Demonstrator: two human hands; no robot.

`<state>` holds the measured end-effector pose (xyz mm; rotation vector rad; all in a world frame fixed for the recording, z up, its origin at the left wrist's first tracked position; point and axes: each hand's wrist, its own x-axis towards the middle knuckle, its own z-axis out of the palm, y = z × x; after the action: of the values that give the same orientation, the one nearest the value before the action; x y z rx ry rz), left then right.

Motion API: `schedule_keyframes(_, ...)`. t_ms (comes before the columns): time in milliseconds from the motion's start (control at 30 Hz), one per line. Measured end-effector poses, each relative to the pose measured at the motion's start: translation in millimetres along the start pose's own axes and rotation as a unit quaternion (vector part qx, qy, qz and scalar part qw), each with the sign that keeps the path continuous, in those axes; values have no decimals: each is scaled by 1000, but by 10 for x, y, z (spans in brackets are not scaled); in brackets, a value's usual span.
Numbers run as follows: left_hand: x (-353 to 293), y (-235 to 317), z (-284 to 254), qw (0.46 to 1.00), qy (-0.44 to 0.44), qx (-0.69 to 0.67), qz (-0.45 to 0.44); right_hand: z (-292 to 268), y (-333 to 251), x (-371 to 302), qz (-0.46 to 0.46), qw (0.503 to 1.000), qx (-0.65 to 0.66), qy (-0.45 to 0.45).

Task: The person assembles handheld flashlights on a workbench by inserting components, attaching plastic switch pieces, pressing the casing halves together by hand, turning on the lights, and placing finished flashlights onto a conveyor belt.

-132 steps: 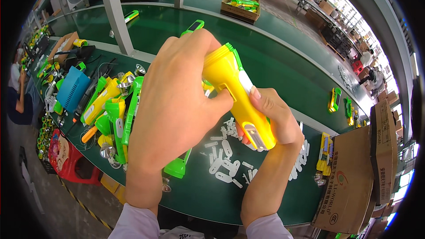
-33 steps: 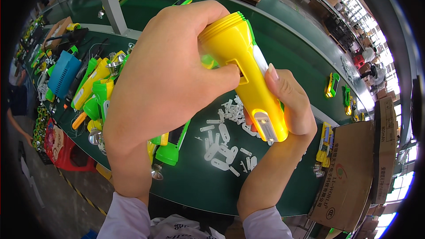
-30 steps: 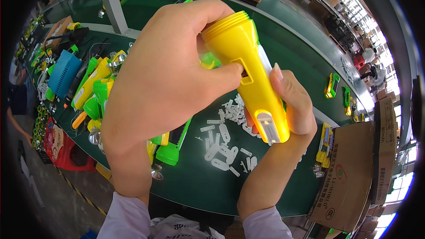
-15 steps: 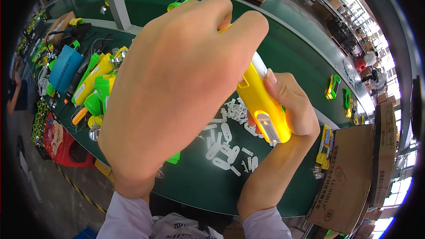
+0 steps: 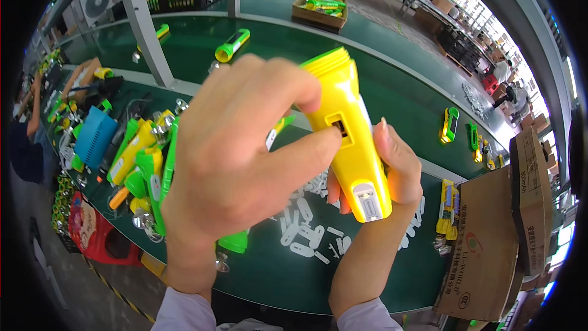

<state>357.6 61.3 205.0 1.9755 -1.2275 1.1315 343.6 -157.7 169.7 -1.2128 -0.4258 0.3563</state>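
A yellow flashlight (image 5: 353, 141) with a green edge at its ribbed head is held up over the bench, tilted. My right hand (image 5: 399, 168) is closed around its lower body, thumb on the side. My left hand (image 5: 236, 153) is on its left side, fingers curled against the upper body. The left thumb tip is at the dark square switch slot (image 5: 339, 129). Near the flashlight's lower end is a clear window with small LEDs. Below the hands, small white plastic parts (image 5: 300, 233) lie scattered on the green bench (image 5: 275, 282).
Green and yellow flashlights (image 5: 138, 153) and a blue slotted box (image 5: 92, 136) crowd the left bench. More flashlights lie on the green belt (image 5: 404, 92) beyond. An open carton (image 5: 318, 15) holds others. Large cardboard boxes (image 5: 484, 239) stand right, and a red stool (image 5: 101, 233) lower left.
My left hand has drawn back down and left, uncovering the flashlight's head and switch slot. The flashlight has become more upright in my right hand. The view has shifted slightly.
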Motion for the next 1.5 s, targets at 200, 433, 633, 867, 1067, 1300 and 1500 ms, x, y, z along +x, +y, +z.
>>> schedule_keyframes(200, -74, 132, -299, 991, -39, 127, 31, 102, 105, 113, 85, 993, 26, -82)
schedule_keyframes(433, 223, 392, -1041, 897, -311, 197, 246, 307, 114, 275, 84, 967, -64, -234)
schedule_keyframes(633, 326, 625, -1397, 816, -499, 194, 219, 685, 218, 506, 102, 913, -188, -347)
schedule_keyframes(867, 111, 607, -1543, 875, -439, 144, 148, 812, 195, 372, 69, 918, -230, -315)
schedule_keyframes(1067, 158, 584, -1610, 851, -469, 131, 194, 866, 292, 389, 3, 908, -220, -357)
schedule_keyframes(1300, 168, 618, -1589, 846, -460, 147, 224, 895, 290, 388, -16, 926, -156, -343)
schedule_keyframes(1500, 178, 625, -1583, 850, -460, 142, 216, 896, 248, 376, -11, 923, -185, -338)
